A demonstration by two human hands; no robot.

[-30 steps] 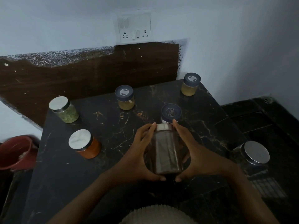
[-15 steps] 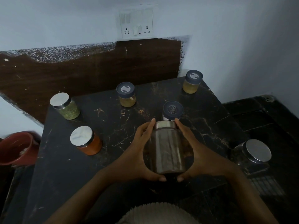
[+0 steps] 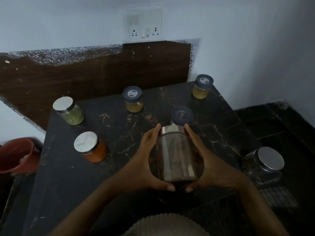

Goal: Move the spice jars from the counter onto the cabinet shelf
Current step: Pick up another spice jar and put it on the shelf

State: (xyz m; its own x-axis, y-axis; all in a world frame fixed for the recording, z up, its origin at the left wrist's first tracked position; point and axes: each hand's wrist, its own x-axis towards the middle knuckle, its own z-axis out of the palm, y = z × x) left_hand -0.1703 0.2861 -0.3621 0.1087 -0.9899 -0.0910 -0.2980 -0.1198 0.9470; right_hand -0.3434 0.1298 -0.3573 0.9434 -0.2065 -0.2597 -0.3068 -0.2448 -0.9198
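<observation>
A tall brown spice jar with a silver lid is tilted toward me above the black marble counter. My left hand grips its left side and my right hand grips its right side, thumbs under its base. Just behind it stands a dark-lidded jar, mostly hidden. Further out stand a green jar and an orange jar, both silver-lidded, and two yellow jars with dark lids, one at mid back, one at back right. No cabinet shelf is in view.
A clear silver-lidded jar sits low at the right, beside the counter's edge. A red bucket stands left of the counter. A white wall with a socket plate and a brown backsplash close the back.
Both hands keep their hold on the brown jar, which stays almost in place. The view has shifted slightly, nothing else moved.
</observation>
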